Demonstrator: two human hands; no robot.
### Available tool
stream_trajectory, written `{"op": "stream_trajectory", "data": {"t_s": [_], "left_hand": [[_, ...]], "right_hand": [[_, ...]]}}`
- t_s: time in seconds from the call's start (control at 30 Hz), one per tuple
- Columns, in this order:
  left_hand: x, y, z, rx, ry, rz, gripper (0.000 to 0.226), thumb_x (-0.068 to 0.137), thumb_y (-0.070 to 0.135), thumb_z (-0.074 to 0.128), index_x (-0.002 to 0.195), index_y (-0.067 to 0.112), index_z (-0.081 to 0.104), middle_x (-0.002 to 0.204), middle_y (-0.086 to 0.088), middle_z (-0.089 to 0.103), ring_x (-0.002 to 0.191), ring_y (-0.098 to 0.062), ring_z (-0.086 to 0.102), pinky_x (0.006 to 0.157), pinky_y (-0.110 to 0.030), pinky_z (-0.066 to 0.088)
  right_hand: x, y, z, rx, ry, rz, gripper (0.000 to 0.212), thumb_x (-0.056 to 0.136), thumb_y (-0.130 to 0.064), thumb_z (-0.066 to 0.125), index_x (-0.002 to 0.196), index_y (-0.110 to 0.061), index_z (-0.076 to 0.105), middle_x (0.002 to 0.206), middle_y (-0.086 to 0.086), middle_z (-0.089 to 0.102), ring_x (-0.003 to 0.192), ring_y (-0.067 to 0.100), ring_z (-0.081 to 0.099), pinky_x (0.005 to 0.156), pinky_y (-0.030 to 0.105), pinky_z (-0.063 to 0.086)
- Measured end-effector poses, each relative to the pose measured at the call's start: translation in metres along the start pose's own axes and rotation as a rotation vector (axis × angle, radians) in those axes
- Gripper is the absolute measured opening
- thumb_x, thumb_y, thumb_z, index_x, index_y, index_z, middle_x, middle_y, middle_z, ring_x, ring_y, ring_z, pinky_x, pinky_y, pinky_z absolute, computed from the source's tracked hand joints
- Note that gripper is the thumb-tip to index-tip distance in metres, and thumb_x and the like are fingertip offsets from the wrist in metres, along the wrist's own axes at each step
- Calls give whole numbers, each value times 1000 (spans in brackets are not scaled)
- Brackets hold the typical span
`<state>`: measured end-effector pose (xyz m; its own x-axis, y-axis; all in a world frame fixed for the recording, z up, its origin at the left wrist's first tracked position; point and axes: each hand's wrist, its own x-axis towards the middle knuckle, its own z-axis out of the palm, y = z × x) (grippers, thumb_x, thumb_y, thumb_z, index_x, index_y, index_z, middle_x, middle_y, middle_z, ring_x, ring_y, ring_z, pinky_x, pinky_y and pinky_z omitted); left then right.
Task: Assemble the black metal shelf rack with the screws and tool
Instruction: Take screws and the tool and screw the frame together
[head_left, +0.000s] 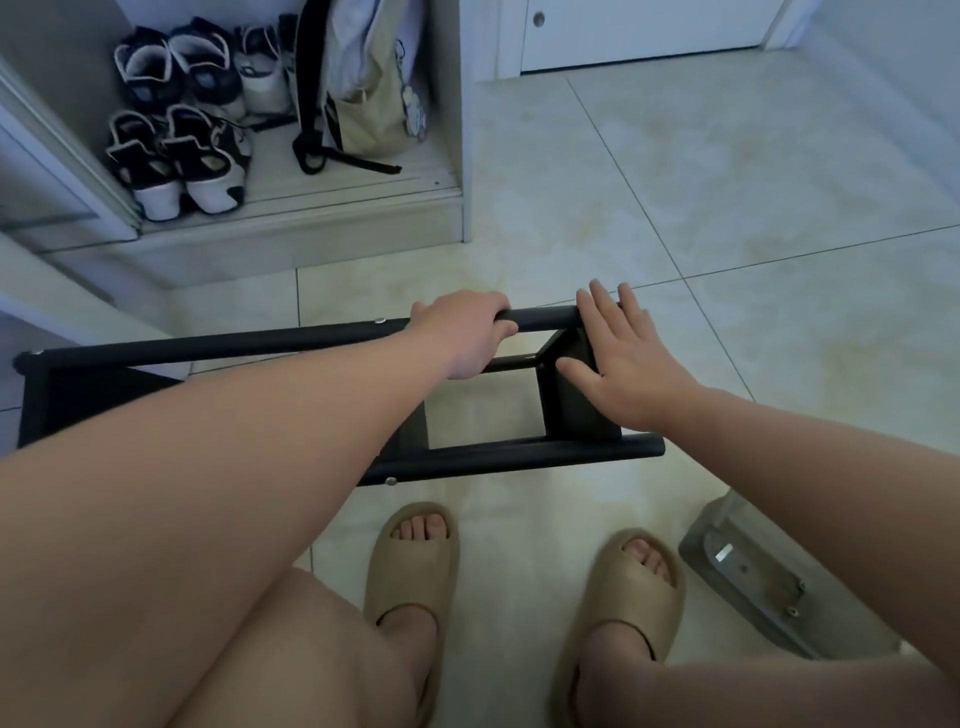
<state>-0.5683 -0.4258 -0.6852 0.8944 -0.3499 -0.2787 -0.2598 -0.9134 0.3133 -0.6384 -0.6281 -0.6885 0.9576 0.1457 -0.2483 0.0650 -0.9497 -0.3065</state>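
The black metal shelf rack (223, 345) lies on its side on the tiled floor in front of me, two long round tubes running left to right with flat shelf panels between them. Silver screw heads show on the far tube (381, 320) and on the near tube (390, 480). My left hand (467, 332) grips the far tube near its right end, fingers curled over it. My right hand (623, 358) lies flat with straight fingers on the rack's right end panel. No tool or loose screws are visible.
An open closet (291, 208) at the back left holds several shoes (176, 156) and a beige bag (363, 93). A grey metal piece (748, 571) lies on the floor at the right, beside my feet in beige slippers (410, 561). A white door (639, 31) stands behind.
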Motion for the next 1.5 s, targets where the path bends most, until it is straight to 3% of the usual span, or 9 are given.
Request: {"op": "stream_trajectory", "data": {"t_s": [0.1, 0.2, 0.37, 0.53, 0.7, 1.1, 1.27, 1.37, 1.5], "left_hand": [[15, -4, 3, 80, 79, -53, 30, 106, 45, 32, 119, 29, 54, 111, 0, 56, 107, -28, 50, 83, -44, 29], [31, -6, 8, 117, 118, -119, 32, 106, 44, 30, 125, 29, 52, 120, -4, 55, 114, -30, 49, 96, -50, 31], [41, -10, 22, 161, 136, -145, 35, 106, 39, 31, 135, 26, 43, 136, -6, 50, 127, -30, 41, 112, -54, 20], [30, -8, 20, 134, 70, -137, 58, 105, 47, 29, 157, 29, 11, 166, -7, 14, 153, -31, 3, 120, -57, 0], [-1, 11, 10, 201, 48, -25, 63, 104, 54, 26, 158, 32, 2, 168, -5, -4, 153, -32, -9, 122, -57, 0], [-42, 157, 41, 209, -26, 415, 63, 103, 54, 31, 158, 27, 17, 168, -3, -1, 154, -27, -7, 124, -46, 5], [-29, 216, 83, 176, -115, 627, 54, 104, 44, 40, 152, 22, 32, 165, -5, 19, 152, -24, 13, 122, -41, 19], [-14, 236, 124, 117, -315, 568, 51, 103, 39, 43, 150, 21, 34, 156, -5, 34, 140, -28, 36, 110, -46, 38], [4, 243, 185, -10, -587, 323, 60, 101, 40, 49, 152, 17, 28, 148, -11, 48, 134, -31, 47, 108, -42, 40]], "right_hand": [[24, 1, 9, 0, 33, 2, 82, 102, -57, 34, 163, -17, -3, 170, -1, -13, 155, 25, -19, 125, 44, -6], [48, 2, 17, 25, 44, 36, 86, 98, -65, 29, 163, -19, -4, 170, -3, -16, 154, 24, -22, 125, 45, -7], [71, 4, 27, 56, 50, 62, 89, 95, -70, 25, 163, -20, -5, 169, -4, -18, 154, 23, -24, 125, 44, -8], [58, 9, 11, 69, -5, 53, 88, 95, -71, 24, 163, -23, -3, 170, -7, -16, 154, 20, -24, 124, 42, -8], [6, 23, -18, 4, -21, 54, 82, 99, -66, 26, 163, -23, -3, 170, -8, -14, 154, 19, -23, 125, 41, -8], [-162, 131, -28, -70, -163, 345, 74, 104, -57, 34, 164, -25, 3, 171, -4, -4, 157, 23, -12, 127, 42, 1], [-188, 188, 2, 35, -311, 483, 68, 105, -50, 44, 163, -23, 19, 166, 6, 30, 151, 25, 28, 120, 35, 24], [-188, 221, 33, 15, -459, 526, 60, 106, -47, 43, 160, -28, 27, 157, 9, 44, 142, 29, 43, 111, 36, 36], [-178, 258, 82, -21, -588, 511, 53, 106, -40, 45, 155, -23, 38, 152, 7, 51, 138, 29, 48, 110, 36, 41]]}}
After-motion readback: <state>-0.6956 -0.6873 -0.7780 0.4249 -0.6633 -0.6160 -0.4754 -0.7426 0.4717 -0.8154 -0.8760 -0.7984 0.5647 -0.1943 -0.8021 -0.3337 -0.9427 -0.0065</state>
